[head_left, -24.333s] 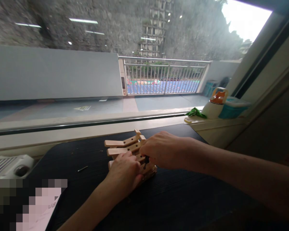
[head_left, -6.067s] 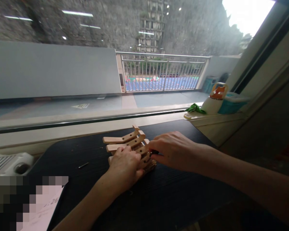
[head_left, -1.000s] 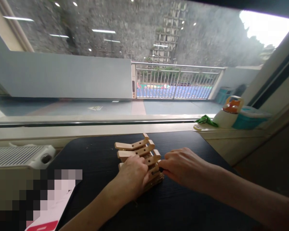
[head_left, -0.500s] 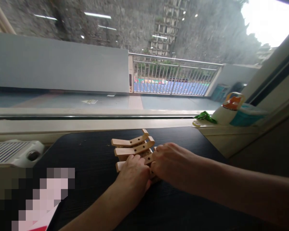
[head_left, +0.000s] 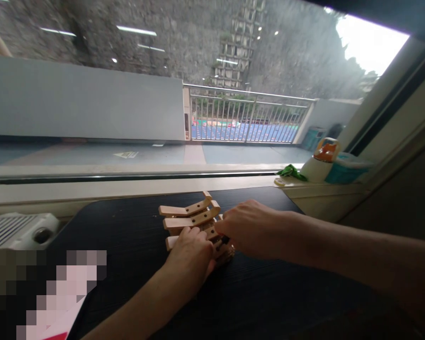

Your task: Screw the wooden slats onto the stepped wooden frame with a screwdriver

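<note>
A light wooden frame (head_left: 184, 222) of several curved slats with dark round holes rests on the black table in front of me. My left hand (head_left: 194, 245) is closed around the near slats, its fingers bent over the top and its thumb hidden below. At the frame's right end, my right hand (head_left: 246, 224) is closed in a pinch. From under its fingers pokes a small dark object (head_left: 225, 240) against the near slat; its kind cannot be made out. Some of the frame's right side is covered by my hands.
The black table (head_left: 120, 264) reaches to the window sill (head_left: 92, 198). On the sill at right are a green cloth (head_left: 291, 172), a white pot with an orange top (head_left: 318, 165) and a teal tub (head_left: 347, 169). A white slatted unit (head_left: 17, 231) stands at left.
My right hand has lifted slightly off the near slat, and the small dark object now shows beneath its fingers. My left hand keeps its hold. The whole view has shifted slightly.
</note>
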### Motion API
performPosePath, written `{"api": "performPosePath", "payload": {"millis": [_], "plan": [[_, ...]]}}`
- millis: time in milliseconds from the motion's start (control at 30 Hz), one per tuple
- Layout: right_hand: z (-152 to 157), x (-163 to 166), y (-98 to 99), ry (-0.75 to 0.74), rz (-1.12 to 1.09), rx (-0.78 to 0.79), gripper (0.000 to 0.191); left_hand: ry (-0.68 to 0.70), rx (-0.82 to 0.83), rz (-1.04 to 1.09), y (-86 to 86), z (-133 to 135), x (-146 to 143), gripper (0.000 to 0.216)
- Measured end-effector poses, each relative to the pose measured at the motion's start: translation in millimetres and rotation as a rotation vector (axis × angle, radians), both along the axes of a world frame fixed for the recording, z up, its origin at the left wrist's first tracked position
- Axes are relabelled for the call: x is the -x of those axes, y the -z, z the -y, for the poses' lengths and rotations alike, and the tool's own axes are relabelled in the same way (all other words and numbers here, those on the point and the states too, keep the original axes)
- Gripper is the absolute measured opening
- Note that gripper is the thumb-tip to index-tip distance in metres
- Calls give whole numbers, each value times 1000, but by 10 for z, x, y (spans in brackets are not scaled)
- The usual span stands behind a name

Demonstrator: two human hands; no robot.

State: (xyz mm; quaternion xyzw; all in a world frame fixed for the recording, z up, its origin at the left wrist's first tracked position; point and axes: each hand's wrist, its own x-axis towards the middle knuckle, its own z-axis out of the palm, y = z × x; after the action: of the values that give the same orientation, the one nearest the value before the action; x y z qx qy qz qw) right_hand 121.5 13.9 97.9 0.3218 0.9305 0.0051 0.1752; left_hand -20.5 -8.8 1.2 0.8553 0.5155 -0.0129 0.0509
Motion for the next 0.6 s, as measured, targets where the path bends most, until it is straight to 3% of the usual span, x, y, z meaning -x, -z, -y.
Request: {"api": "performPosePath", "payload": {"millis": [133,433,600], "plan": [[-31,23,91,-96,-5,22,23,3,41,-5,-23,-8,-8,22],[-12,10,118,129,41,-52,25,16,18,-47,1,-5,-41,22],[28,29,19,86,38,-49,12,-3,11,-30,-25,13,-21,22]]}}
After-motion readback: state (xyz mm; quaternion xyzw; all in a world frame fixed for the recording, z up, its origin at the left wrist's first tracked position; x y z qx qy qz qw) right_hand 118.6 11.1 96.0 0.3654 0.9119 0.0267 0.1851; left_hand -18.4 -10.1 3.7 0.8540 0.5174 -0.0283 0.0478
